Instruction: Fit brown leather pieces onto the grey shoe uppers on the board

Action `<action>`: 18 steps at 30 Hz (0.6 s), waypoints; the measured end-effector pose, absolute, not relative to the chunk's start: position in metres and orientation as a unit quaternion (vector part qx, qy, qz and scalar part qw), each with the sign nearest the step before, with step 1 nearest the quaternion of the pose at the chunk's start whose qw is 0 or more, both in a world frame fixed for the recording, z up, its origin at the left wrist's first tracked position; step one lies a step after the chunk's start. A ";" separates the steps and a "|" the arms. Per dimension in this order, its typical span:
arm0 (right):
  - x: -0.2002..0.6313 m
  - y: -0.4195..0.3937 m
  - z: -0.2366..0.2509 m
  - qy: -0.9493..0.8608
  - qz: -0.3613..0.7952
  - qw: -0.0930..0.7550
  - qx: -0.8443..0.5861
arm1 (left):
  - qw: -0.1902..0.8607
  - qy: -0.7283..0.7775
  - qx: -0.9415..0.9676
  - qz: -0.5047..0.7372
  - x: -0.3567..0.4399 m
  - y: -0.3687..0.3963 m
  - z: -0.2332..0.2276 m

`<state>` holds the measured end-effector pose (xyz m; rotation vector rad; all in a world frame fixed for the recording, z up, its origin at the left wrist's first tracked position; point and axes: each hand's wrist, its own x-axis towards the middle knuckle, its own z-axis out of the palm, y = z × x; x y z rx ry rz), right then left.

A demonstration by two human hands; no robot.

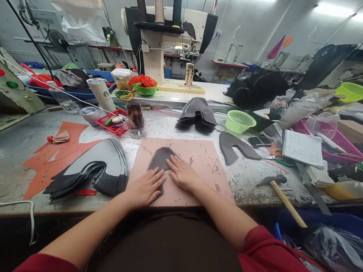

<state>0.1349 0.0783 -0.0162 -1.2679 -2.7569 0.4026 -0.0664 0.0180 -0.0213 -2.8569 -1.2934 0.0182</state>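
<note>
Left hand (146, 187) and right hand (183, 174) are pressed flat, fingers spread, on the dark leather piece (159, 158) (nothing gripped); uneven pressure could crease it

- A stack of grey and black shoe pieces (96, 170) lay near the worktop's (249, 181) front edge, left of centre.
- Orange sheets (53, 155) lay flat just beside that stack.
- A hammer (279, 196) rested at the front edge, toward the right.
- A green basket (240, 121) stood mid-worktop.
- A spiral notebook (303, 148) lay toward the right end.
- A sewing machine (167, 45) stood along the back edge.
- A red tray (112, 122) and a tumbler (101, 93) sat toward the back left.
</note>
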 end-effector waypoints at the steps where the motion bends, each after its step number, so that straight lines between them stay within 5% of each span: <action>1: 0.135 0.077 -0.018 -0.901 0.119 0.050 -0.413 | 0.002 -0.416 -0.909 0.003 -0.065 0.013 -0.023; 18: 0.109 0.085 0.000 -0.916 0.089 0.050 -0.389 | -0.039 -0.431 -0.901 -0.010 -0.057 -0.029 -0.023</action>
